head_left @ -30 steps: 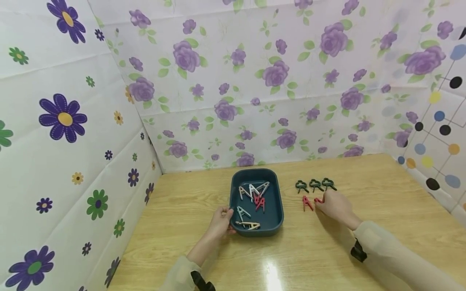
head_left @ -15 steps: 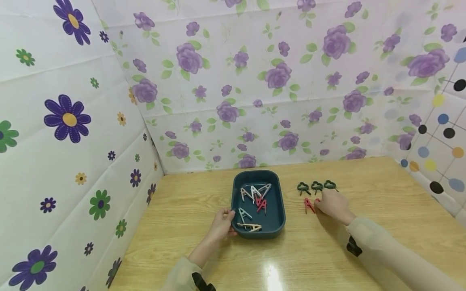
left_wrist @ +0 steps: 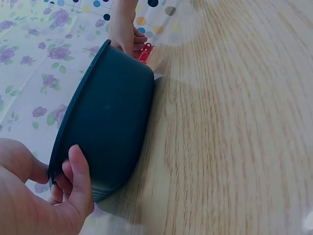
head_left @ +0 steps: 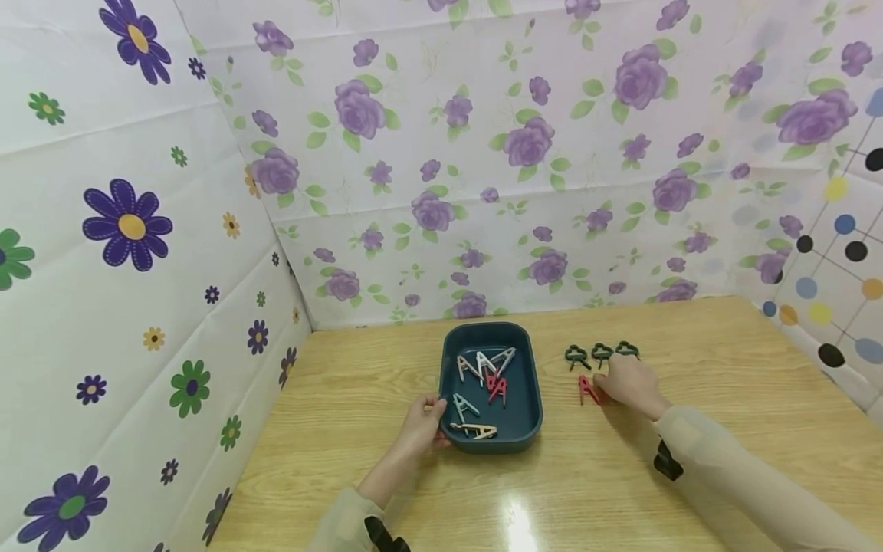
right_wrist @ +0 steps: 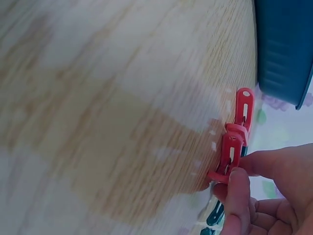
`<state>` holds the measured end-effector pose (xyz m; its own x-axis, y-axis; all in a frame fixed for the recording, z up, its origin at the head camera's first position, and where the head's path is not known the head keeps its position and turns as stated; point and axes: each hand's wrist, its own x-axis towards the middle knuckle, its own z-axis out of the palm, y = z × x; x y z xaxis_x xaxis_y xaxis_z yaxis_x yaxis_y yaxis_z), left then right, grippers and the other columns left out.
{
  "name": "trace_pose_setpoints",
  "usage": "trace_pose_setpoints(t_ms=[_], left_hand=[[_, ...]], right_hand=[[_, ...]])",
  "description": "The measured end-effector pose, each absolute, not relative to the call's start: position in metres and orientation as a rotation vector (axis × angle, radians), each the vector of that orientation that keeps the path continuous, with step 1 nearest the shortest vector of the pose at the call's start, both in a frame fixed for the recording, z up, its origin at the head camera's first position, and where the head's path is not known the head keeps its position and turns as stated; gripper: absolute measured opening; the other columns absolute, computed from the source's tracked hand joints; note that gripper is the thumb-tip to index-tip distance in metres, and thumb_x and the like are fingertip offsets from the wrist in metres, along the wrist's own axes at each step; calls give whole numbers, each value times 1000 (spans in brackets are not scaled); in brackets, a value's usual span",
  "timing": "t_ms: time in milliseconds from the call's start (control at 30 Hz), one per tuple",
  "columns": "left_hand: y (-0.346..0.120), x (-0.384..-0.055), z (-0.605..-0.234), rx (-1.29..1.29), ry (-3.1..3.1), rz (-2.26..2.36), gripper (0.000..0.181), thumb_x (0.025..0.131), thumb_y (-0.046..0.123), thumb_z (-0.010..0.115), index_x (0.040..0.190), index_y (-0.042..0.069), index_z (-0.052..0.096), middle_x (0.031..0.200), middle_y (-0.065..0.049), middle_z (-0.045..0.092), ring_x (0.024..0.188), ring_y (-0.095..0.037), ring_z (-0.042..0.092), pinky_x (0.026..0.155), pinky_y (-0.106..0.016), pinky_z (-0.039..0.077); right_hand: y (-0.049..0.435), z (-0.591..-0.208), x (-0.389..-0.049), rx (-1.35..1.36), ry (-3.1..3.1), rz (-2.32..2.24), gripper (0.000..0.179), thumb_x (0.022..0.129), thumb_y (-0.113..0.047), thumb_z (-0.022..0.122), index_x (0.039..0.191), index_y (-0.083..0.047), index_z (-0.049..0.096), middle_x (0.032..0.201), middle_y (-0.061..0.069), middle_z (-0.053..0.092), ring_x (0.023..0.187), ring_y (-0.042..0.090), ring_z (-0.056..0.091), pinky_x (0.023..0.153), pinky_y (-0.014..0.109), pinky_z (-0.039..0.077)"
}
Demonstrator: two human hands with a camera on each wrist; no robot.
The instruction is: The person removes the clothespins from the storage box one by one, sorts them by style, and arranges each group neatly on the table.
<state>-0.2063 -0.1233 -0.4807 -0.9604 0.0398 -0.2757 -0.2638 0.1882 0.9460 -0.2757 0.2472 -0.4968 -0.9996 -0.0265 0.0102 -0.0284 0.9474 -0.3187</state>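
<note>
My left hand [head_left: 417, 425] grips the near left rim of a dark blue-green plastic bin [left_wrist: 107, 112], its thumb over the edge and its fingers curled beneath. In the bin lie several clothespins: white and greyish ones, two red [head_left: 498, 391], a pale green one [head_left: 464, 406] and a beige one [head_left: 476, 430]. Right of the bin, my right hand [head_left: 631, 387] pinches a red clothespin [right_wrist: 230, 156] between thumb and fingers at the tabletop; the head view mostly hides it. Close beside it is another red clothespin [head_left: 586, 389] on the table.
Behind the red clothespins, a row of dark green clips [head_left: 576, 355] lies on the wooden table [head_left: 345, 383]. A flowered cloth wall [head_left: 441, 253] rises at the table's back edge, with patterned sheets on both sides.
The right hand has shifted slightly left, bringing its red clothespin closer to the other red one. The left hand keeps its grip on the bin. The head view has tilted a little.
</note>
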Motion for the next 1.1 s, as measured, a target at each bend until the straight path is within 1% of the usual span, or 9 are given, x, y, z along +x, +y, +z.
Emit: trace_pose_setpoints(t_ms=[167, 400, 533, 600, 733, 833, 967, 1100], left_hand=[[-123, -206, -479, -232, 2234, 1838, 25, 104, 24, 43, 119, 3, 44, 83, -5, 54, 58, -9, 49, 52, -23, 54], [-123, -205, -478, -236, 2239, 1835, 25, 104, 23, 43, 118, 3, 45, 83, -5, 54, 58, -9, 49, 52, -22, 53], [-123, -205, -479, -238, 2243, 1835, 23, 104, 23, 43, 117, 3, 45, 82, -5, 54, 57, -9, 49, 52, -22, 53], [-122, -206, -479, -237, 2243, 1835, 23, 104, 22, 43, 117, 3, 45, 82, -5, 54, 57, -9, 49, 52, -22, 53], [-123, -206, -480, -227, 2243, 1838, 23, 104, 23, 43, 116, 3, 45, 82, -5, 54, 57, -9, 49, 53, -24, 54], [-124, -207, -481, -218, 2244, 1839, 23, 104, 24, 43, 116, 4, 45, 81, -5, 54, 57, -9, 49, 53, -24, 54], [-124, -207, -482, -223, 2237, 1835, 24, 104, 24, 43, 116, 3, 45, 81, -5, 55, 57, -9, 49, 53, -24, 54], [-123, -207, -482, -230, 2234, 1831, 25, 104, 24, 43, 117, 3, 45, 83, -5, 55, 58, -9, 50, 53, -23, 54]], right_hand=[[248, -495, -277, 57, -3082, 524, 51, 92, -31, 62, 48, -17, 42, 43, -6, 34, 40, 8, 30, 37, 19, 20], [250, -485, -278, 105, -3023, 597, 55, 96, -29, 56, 46, -18, 36, 41, -8, 24, 39, 6, 19, 37, 20, 14], [249, -477, -278, 173, -2963, 700, 52, 98, -24, 52, 50, -18, 33, 43, -7, 24, 40, 8, 20, 38, 20, 15], [247, -474, -278, 212, -2940, 713, 50, 98, -23, 50, 51, -18, 33, 44, -7, 26, 40, 9, 22, 39, 20, 16], [242, -469, -279, 304, -2888, 705, 45, 98, -18, 49, 54, -17, 37, 46, -4, 31, 41, 10, 25, 41, 21, 19], [235, -466, -278, 357, -2857, 712, 41, 96, -14, 49, 57, -16, 38, 48, -3, 33, 42, 10, 26, 42, 22, 20], [224, -462, -279, 399, -2832, 730, 38, 96, -13, 49, 59, -14, 42, 48, -2, 36, 41, 10, 29, 41, 22, 22], [212, -457, -280, 445, -2812, 750, 30, 96, -13, 49, 67, -12, 55, 50, -1, 45, 40, 11, 36, 41, 22, 27]])
